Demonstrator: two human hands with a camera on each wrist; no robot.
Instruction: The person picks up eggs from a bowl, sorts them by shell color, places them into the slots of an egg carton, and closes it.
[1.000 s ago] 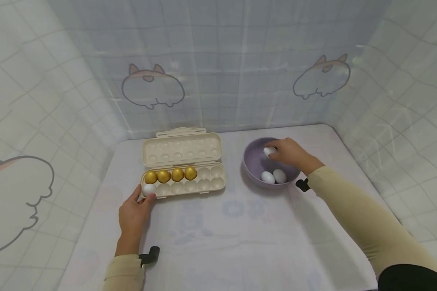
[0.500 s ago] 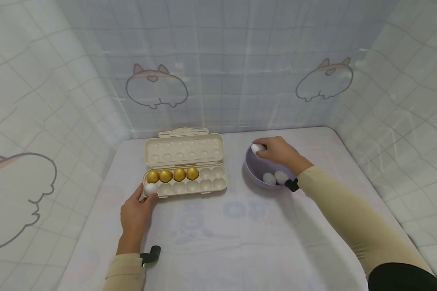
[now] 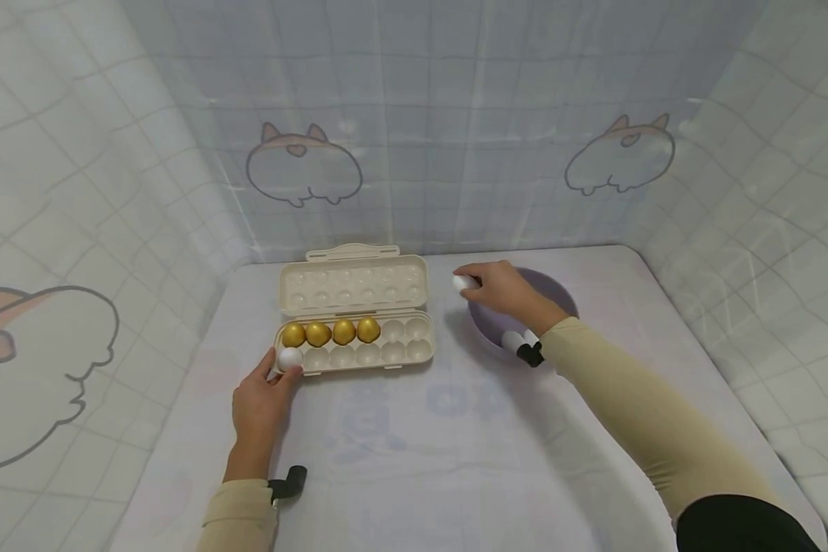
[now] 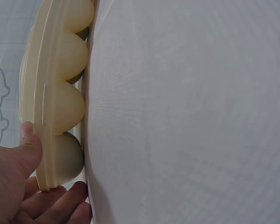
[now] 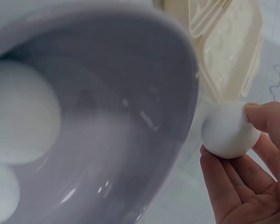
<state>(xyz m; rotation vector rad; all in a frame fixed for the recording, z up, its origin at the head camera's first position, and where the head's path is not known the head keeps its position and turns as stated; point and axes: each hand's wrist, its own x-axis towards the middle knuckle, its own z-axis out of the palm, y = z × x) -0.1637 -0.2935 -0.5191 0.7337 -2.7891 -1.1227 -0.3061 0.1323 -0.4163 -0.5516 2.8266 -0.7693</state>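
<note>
In the head view a cream egg carton [image 3: 366,356] lies open at the back left. Gold eggs [image 3: 343,331] fill the left part of its back row, and one white egg [image 3: 290,359] sits at the front-left corner. My left hand [image 3: 258,402] grips that corner, thumb on the rim and fingers at its end, as the left wrist view confirms. My right hand [image 3: 507,291] pinches a white egg [image 5: 228,130] between thumb and fingers, just past the left rim of a purple bowl [image 3: 479,318]. Two white eggs [image 5: 23,112] remain inside the bowl, partly covered by the wrist in the head view.
The carton's lid [image 3: 353,284] leans back toward the patterned rear curtain [image 3: 441,153]. A pale cloth covers the table [image 3: 414,460]. Patterned curtains enclose the left and right sides too. Black camera mounts [image 3: 290,481] stick out at both wrists.
My right hand has carried the white egg leftward from inside the bowl to beyond its left rim. My left hand keeps its hold on the carton corner. The head view has shifted slightly.
</note>
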